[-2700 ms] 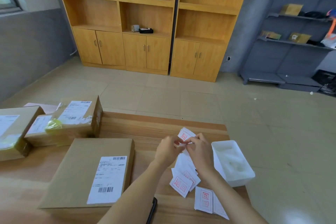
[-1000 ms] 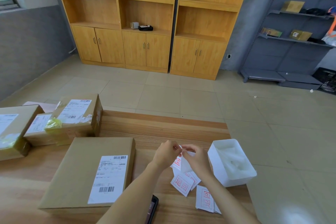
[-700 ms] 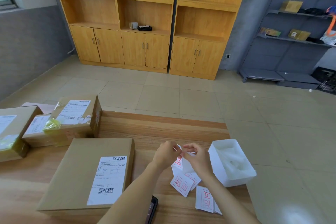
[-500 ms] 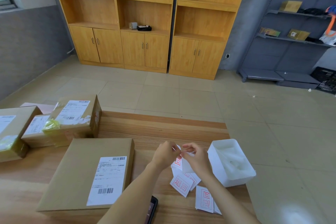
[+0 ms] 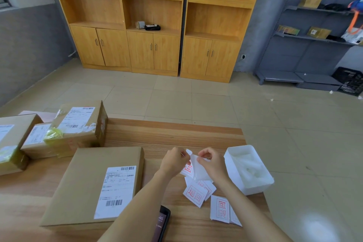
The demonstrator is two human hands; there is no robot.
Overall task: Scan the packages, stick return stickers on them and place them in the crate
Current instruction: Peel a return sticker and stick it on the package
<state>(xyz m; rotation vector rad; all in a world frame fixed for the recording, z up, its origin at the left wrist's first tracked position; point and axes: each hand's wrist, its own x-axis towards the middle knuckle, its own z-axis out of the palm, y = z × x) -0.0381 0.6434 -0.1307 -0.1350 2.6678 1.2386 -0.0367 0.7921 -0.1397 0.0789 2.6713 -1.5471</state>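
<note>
A flat cardboard package (image 5: 84,184) with a white shipping label lies on the wooden table (image 5: 167,135) in front of me. Over the table my left hand (image 5: 173,161) pinches a white return sticker (image 5: 188,169) with red print. My right hand (image 5: 213,161) pinches its white backing sheet (image 5: 200,171), which is partly peeled away from the sticker. More red-printed stickers (image 5: 196,195) lie loose on the table below my hands.
Three more labelled packages (image 5: 78,129) sit at the table's left. A white plastic tray (image 5: 248,171) stands by the right edge. A phone (image 5: 162,224) lies near the front edge. A black crate (image 5: 350,83) stands on the floor at far right.
My hands have pulled a little apart, and the sticker and its backing have separated further. The packages and loose stickers have not moved.
</note>
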